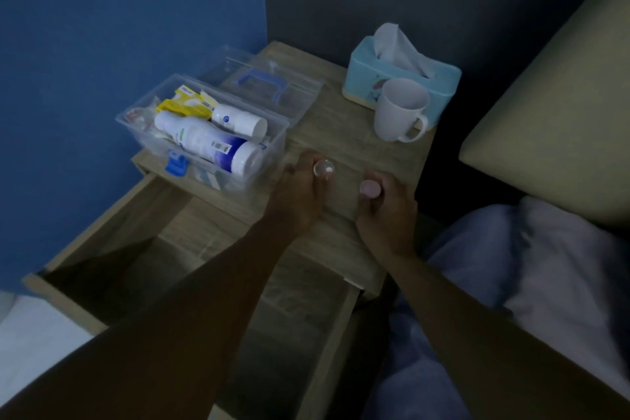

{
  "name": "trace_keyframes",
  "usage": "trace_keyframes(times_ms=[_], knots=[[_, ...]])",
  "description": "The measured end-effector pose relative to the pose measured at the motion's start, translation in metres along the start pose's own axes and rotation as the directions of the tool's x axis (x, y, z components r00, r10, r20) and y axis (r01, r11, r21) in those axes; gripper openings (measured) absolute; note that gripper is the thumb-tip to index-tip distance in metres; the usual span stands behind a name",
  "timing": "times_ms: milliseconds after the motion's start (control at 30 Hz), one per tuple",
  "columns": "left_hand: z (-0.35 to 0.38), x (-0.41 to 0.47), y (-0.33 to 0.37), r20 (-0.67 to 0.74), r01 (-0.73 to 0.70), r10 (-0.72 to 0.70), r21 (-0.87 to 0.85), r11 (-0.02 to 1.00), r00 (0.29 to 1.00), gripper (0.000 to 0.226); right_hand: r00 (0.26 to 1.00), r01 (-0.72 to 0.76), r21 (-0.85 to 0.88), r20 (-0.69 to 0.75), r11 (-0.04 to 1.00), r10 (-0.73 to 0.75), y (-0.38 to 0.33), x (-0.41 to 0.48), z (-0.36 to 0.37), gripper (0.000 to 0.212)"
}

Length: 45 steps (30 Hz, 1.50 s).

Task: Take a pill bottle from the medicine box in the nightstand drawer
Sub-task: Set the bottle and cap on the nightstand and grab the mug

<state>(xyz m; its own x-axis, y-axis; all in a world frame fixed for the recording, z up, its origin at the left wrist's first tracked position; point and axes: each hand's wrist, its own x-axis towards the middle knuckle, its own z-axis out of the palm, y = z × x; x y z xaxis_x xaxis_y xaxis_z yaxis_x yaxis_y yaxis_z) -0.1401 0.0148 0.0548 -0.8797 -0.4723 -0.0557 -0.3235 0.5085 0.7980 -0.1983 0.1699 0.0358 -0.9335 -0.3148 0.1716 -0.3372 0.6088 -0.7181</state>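
Wood-grain laminate nightstand (344,153) is standing with its drawer (143,239) hanging open and apparently bare inside. Sitting on the top's left edge is the medicine box (272,147), a clear, rigid plastic tub with a blue latch; its transparent lid (266,82), with a blue handle, is lying behind it. Inside are lying 2 smooth white cylindrical bottles (208,143), the larger bearing a blue band, beside yellow packets. A pale blue tissue box (361,78) and a matte white mug (399,112) are standing well apart at the right.

The left hand (300,194) is closing its fingers around a small clear, rounded item (324,169), apparently the pill bottle, just beside the box. The right hand (385,211) is curling around a small pinkish cap-like piece (371,188).

Judged step: the bottle is already out of the box and appears to be being uncapped or recapped. The next move calls for holding the slick container steady while both hands are working close together.
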Motion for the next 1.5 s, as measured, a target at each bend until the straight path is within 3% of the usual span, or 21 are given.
trace_keyframes(times_ms=[233, 500, 633, 833, 933, 1167, 1333, 1400, 1500], knots=[[0.023, 0.016, -0.001, -0.086, -0.064, 0.08, 0.176, 0.982, 0.993, 0.046, 0.996, 0.054, -0.015, -0.066, 0.998, -0.055, 0.006, 0.001, 0.006, 0.055], [0.016, 0.001, -0.003, -0.081, -0.112, 0.131, 0.209, 0.972, 0.988, 0.059, 0.999, -0.03, 0.019, -0.022, 0.999, 0.03, 0.001, 0.0, 0.004, 0.079], [0.013, -0.028, -0.016, -0.032, -0.121, 0.151, 0.446, 0.887, 0.988, 0.056, 0.996, -0.071, 0.092, -0.049, 0.993, 0.076, -0.001, -0.003, 0.002, 0.074], [0.017, -0.053, -0.017, 0.057, -0.073, 0.047, 0.646, 0.76, 0.997, 0.07, 0.99, -0.04, 0.085, -0.134, 0.996, 0.051, -0.001, -0.002, -0.002, 0.038], [0.018, -0.063, -0.015, 0.066, -0.078, 0.045, 0.696, 0.714, 0.997, 0.073, 0.994, -0.004, 0.035, -0.108, 0.999, 0.008, -0.003, 0.006, -0.011, 0.039], [0.017, -0.059, -0.014, 0.095, -0.079, 0.018, 0.687, 0.722, 0.995, 0.07, 0.979, 0.116, -0.216, -0.137, 0.97, -0.148, -0.022, 0.072, -0.039, 0.058], [0.015, -0.056, -0.015, 0.126, -0.088, 0.001, 0.687, 0.721, 0.992, 0.07, 0.996, 0.003, -0.387, -0.084, 0.922, -0.039, -0.036, 0.127, -0.037, 0.094], [0.015, -0.056, -0.015, 0.131, -0.094, 0.006, 0.68, 0.727, 0.991, 0.069, 0.997, -0.066, -0.417, -0.056, 0.907, 0.047, -0.041, 0.146, -0.037, 0.099], [0.014, -0.056, -0.014, 0.129, -0.098, 0.015, 0.675, 0.731, 0.992, 0.069, 0.985, -0.164, -0.322, 0.001, 0.932, 0.174, -0.043, 0.165, -0.038, 0.097]])
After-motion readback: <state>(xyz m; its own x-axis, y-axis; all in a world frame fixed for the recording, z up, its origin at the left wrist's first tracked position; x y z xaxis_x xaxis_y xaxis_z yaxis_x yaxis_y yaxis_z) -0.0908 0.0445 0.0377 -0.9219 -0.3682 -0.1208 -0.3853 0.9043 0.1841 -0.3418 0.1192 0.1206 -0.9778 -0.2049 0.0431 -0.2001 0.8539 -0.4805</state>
